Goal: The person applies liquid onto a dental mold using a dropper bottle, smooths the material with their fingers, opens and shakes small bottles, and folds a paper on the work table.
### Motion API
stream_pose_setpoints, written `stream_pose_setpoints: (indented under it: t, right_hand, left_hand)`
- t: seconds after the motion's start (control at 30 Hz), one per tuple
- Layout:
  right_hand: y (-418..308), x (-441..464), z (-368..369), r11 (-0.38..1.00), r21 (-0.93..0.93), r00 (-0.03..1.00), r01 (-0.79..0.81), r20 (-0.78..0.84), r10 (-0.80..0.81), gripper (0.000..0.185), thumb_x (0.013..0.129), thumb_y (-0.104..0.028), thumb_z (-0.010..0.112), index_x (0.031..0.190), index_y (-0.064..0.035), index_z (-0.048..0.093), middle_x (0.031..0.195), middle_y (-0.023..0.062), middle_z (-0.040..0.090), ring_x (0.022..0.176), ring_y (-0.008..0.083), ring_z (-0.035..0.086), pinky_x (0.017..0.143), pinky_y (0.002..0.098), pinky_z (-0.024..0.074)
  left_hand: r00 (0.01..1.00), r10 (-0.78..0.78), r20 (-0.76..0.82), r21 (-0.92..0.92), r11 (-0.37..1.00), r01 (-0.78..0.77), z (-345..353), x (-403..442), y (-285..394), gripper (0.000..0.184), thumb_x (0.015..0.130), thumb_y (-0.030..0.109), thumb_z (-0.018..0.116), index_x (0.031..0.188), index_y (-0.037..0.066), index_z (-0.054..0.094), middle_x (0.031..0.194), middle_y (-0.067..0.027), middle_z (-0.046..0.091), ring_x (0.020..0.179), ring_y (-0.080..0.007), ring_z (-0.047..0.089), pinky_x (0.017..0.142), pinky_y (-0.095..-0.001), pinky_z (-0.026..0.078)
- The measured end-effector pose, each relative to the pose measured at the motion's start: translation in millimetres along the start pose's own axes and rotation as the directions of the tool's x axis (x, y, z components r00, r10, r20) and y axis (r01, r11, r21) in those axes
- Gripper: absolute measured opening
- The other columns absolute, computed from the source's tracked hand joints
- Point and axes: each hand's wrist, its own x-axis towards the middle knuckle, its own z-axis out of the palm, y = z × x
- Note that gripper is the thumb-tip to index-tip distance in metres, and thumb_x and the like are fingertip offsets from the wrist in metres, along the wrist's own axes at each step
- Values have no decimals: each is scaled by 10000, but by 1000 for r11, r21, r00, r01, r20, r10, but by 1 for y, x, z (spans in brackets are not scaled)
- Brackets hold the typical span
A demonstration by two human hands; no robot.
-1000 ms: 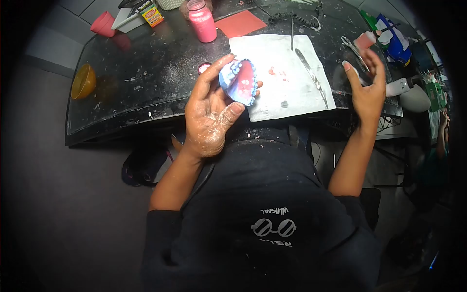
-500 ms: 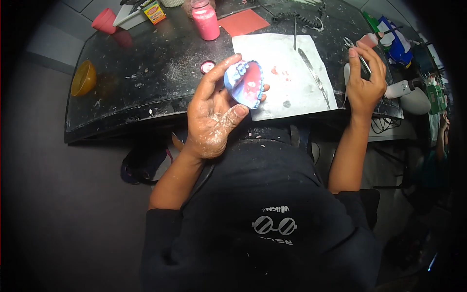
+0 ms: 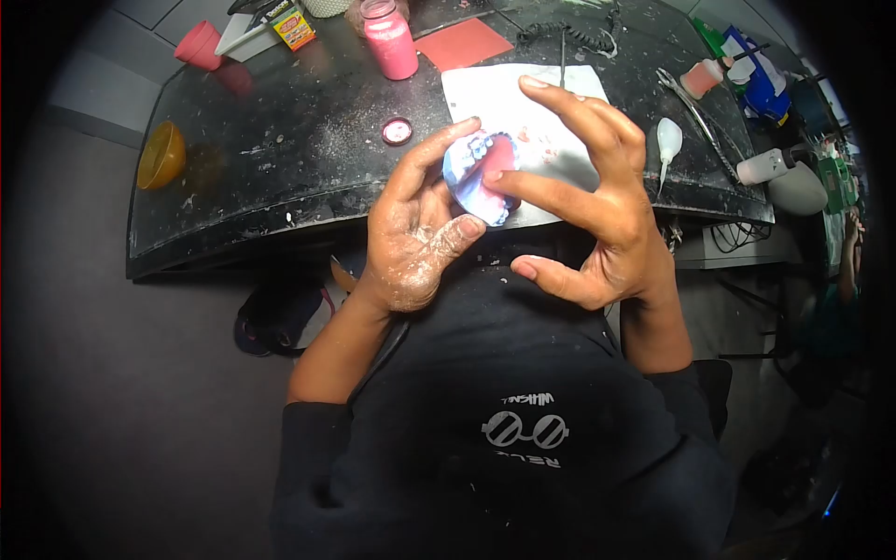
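My left hand, dusted with white powder, holds a blue dental model with a pink layer inside its arch. Over the model reaches my right hand, its fingers spread and nothing held; the index fingertip is at the pink layer. Behind my right hand lies a white sheet with small pink bits. Part of the sheet is hidden by the hand. A white dropper bottle rests to the right, beside metal tongs.
An open jar of pink powder stands at the back, near a red sheet. A round lid lies left of the white sheet. An orange bowl is at the left edge, a pink cup behind it.
My right hand has come from the tools at the right to the dental model, leaving the tongs on the table. My left hand still holds the model, slightly lower.
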Motion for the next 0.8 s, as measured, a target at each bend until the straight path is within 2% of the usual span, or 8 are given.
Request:
stream_pose_setpoints:
  t: [0.1, 0.23, 0.47, 0.57, 0.63, 0.67, 0.73, 0.8]
  right_hand:
    - [0, -1, -4, 997, 64, 999, 35, 19, -36, 541, 693, -458, 718, 1117, -134, 802, 1510, 263, 490, 1314, 364, 438, 1145, 474, 280]
    - [4, 0, -5, 1000, 14, 1000, 16, 11, -16, 523, 694, -443, 707, 1104, -132, 806, 1502, 267, 497, 1311, 373, 436, 1145, 474, 275]
    - [8, -2, -1, 986, 152, 997, 72, -3, -72, 499, 701, -440, 707, 1089, -146, 819, 1496, 276, 501, 1301, 369, 439, 1139, 483, 296]
    - [16, -2, -3, 990, 120, 997, 69, -29, -66, 497, 712, -442, 701, 1088, -140, 818, 1492, 284, 504, 1298, 369, 444, 1134, 485, 298]
    - [14, 2, 1, 992, 109, 998, 59, -14, -58, 503, 710, -437, 696, 1097, -139, 817, 1493, 281, 504, 1291, 366, 452, 1131, 480, 297]
    - [12, 1, 3, 988, 139, 998, 66, -7, -65, 510, 705, -432, 694, 1104, -139, 816, 1495, 279, 504, 1288, 363, 455, 1130, 476, 296]
    - [10, 0, 6, 975, 199, 995, 95, -2, -96, 527, 692, -416, 690, 1125, -142, 814, 1497, 277, 504, 1283, 357, 457, 1129, 468, 291]
    - [10, 1, 6, 965, 247, 996, 85, -19, -82, 507, 661, -354, 706, 1114, -150, 808, 1516, 255, 493, 1276, 352, 456, 1127, 456, 289]
  left_hand:
    - [1000, -23, 7, -34, 999, 23, 0, -2, -3, 767, 946, 120, 724, 1531, -93, 276, 1548, -214, 381, 1430, -316, 437, 1190, -464, 361]
    - [999, -23, 32, -36, 999, 24, -2, -1, -3, 773, 945, 107, 720, 1534, -100, 265, 1549, -217, 386, 1422, -318, 447, 1195, -465, 358]
    - [999, -34, 24, -45, 998, 35, -3, -2, -4, 791, 940, 109, 725, 1539, -103, 255, 1564, -226, 375, 1407, -328, 466, 1187, -474, 376]
    - [998, -19, 63, -108, 994, 26, 0, -3, -1, 721, 938, 10, 697, 1535, -79, 304, 1585, -217, 343, 1455, -331, 391, 1193, -472, 355]
    - [988, -151, 42, -201, 967, 156, 3, -3, 2, 733, 936, 21, 706, 1540, -76, 301, 1577, -213, 360, 1451, -332, 399, 1173, -472, 385]
    - [988, -150, 42, -199, 968, 155, 2, -3, 1, 733, 936, 21, 706, 1540, -76, 301, 1577, -213, 360, 1451, -332, 399, 1173, -472, 385]
    - [999, -53, 11, -73, 996, 54, -1, -2, -4, 802, 943, 142, 730, 1539, -107, 256, 1481, -251, 457, 1363, -335, 514, 1140, -485, 439]
    - [997, -67, 33, -87, 994, 69, -6, -2, -3, 777, 941, 108, 726, 1542, -89, 276, 1521, -229, 419, 1385, -329, 485, 1110, -475, 465]
